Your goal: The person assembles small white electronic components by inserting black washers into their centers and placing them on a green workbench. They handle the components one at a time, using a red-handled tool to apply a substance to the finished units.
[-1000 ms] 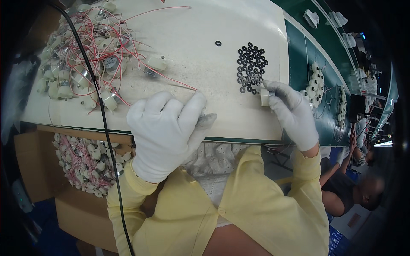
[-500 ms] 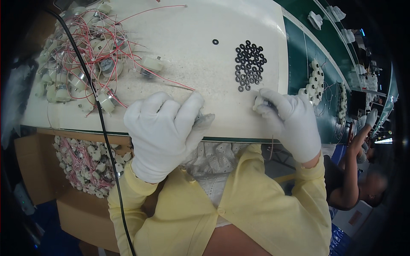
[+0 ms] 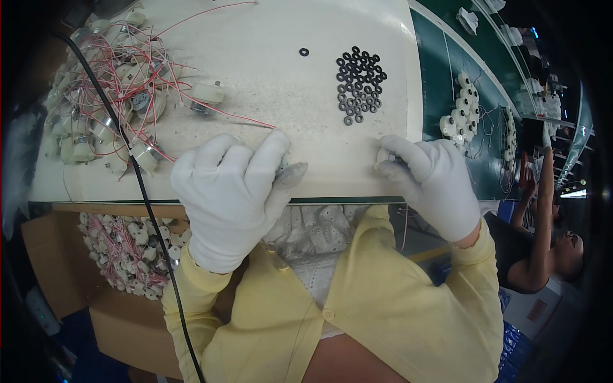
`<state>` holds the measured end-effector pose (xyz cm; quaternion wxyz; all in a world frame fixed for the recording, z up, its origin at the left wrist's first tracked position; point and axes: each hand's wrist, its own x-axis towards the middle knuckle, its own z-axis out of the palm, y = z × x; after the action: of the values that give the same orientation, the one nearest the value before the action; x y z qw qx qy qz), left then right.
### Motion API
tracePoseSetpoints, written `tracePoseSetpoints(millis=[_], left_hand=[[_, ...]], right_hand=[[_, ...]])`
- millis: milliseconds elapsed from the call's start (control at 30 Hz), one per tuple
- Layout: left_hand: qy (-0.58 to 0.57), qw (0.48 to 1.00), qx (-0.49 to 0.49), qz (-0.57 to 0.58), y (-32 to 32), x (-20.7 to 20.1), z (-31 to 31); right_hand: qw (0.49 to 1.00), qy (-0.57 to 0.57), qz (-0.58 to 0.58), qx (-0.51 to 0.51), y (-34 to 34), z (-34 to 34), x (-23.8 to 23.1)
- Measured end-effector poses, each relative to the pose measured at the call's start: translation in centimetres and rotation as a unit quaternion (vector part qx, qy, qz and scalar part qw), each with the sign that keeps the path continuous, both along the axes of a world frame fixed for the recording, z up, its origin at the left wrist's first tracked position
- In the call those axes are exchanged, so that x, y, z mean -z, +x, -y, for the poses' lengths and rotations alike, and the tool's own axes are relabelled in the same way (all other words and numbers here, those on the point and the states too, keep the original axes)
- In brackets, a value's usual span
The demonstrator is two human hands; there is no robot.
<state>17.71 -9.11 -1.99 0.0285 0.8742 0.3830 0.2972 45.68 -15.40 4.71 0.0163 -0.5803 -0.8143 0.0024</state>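
1. While a pale round part [image 3: 384, 157] is being pinched between the thumb and fingers of the white-gloved right hand [image 3: 439, 186], it is being held near the front edge of the white worktop [image 3: 281, 32]; whether the surface is being touched cannot be told.
2. Thin red wire, one [image 3: 405, 228]: being hung below the right hand, its upper end being hidden by the glove.
3. Left hand, white-gloved [image 3: 220, 198]: being held with fingers bent and thumb brought toward the forefinger; greyish marks are being shown on the thumb; whether anything is being gripped cannot be told.
4. Black rings, one cluster [image 3: 361, 83]: being laid out flat on the worktop, beyond the hands and closer to the right one.
5. Single black ring [image 3: 304, 52]: being set apart, to the left of the cluster.
6. Heap of pale and metallic parts [image 3: 115, 96]: being piled at the worktop's left, red wires being tangled over it.
7. Loose part [image 3: 207, 94]: being placed just beside the heap; a red lead [image 3: 242, 118] is being stretched toward the left forefinger.
8. Pale pieces with dark centres [image 3: 463, 115]: being grouped on the green surface [image 3: 437, 64] at right.
9. Cardboard box [image 3: 128, 325]: being filled with similar wired parts [image 3: 131, 255], below the worktop at left.
10. Black cable [image 3: 156, 214]: being seen across the left side.
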Motion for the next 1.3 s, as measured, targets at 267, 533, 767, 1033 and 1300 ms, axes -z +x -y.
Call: tracePoseSetpoints(millis=[267,533,767,1033,1300], left_hand=[[0.01,1.0,0.003,0.008,0.0,0.1,-0.2],[0.062,0.997,0.005,0.036,0.3,1.0,-0.7],[0.048,0.998,0.007,0.039,0.5,0.4,-0.6],[0.045,0.998,0.005,0.039,0.5,0.5,-0.6],[0.059,0.998,0.004,0.033,0.4,0.6,-0.6]], right_hand=[[0.999,0.01,-0.031,0.022,0.7,1.6,-0.1],[0.999,0.027,0.045,0.012,-0.9,0.9,-0.8],[0.987,-0.033,-0.141,0.073,0.1,0.7,-0.2],[0.878,-0.141,-0.371,0.268,1.9,3.2,-1.2],[0.97,-0.047,-0.206,0.122,1.1,3.5,-0.5]])
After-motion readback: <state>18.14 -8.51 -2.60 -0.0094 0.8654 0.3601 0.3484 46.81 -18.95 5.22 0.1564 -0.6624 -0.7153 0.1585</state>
